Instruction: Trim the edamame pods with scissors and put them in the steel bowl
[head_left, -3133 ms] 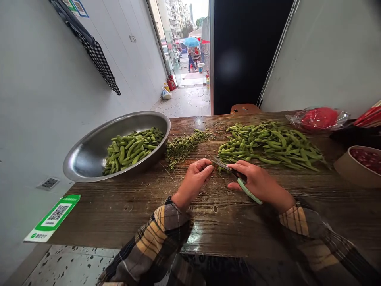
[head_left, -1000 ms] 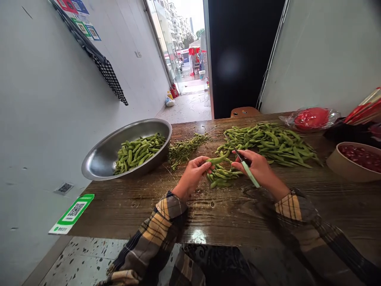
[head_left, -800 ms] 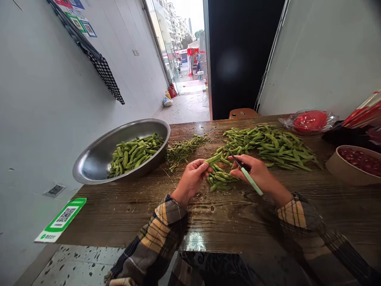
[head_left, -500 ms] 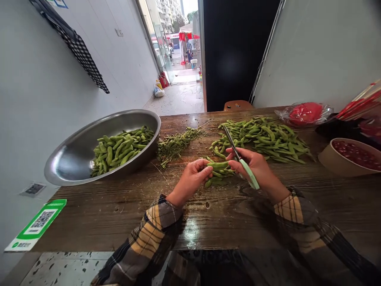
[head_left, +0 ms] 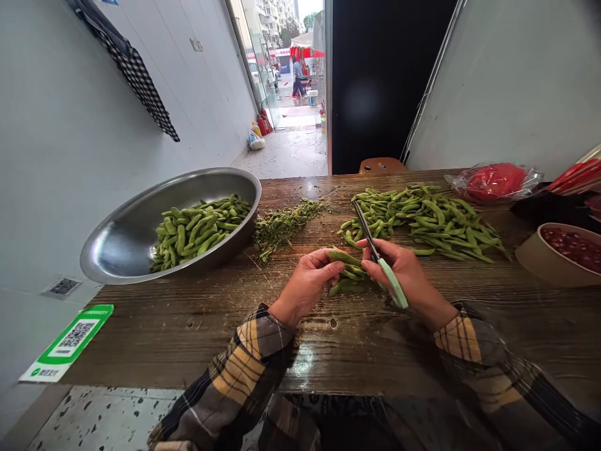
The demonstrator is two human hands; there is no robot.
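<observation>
My left hand (head_left: 307,283) pinches a green soybean pod (head_left: 344,257) by one end, just above the wooden table (head_left: 225,313). My right hand (head_left: 404,275) grips scissors (head_left: 378,254) with pale green handles; the blades point up and away, and the fingertips touch the pod's other end. Under both hands lies a small heap of pods (head_left: 347,279). A large pile of untrimmed pods (head_left: 422,219) spreads beyond my right hand. Left of it is a heap of cut tips (head_left: 282,225). A steel basin (head_left: 136,238) at the left holds trimmed pods (head_left: 200,228).
A brown bowl of red fruit (head_left: 561,254) stands at the right edge. Behind it are a red item wrapped in plastic (head_left: 495,181) and red sticks (head_left: 577,178). A QR sticker (head_left: 66,341) is on the left wall. A chair back (head_left: 380,166) shows beyond the table.
A small heap of pods has been pulled from the big pile to in front of me. My left hand picked one pod up and holds it between both hands. The scissors turned upright.
</observation>
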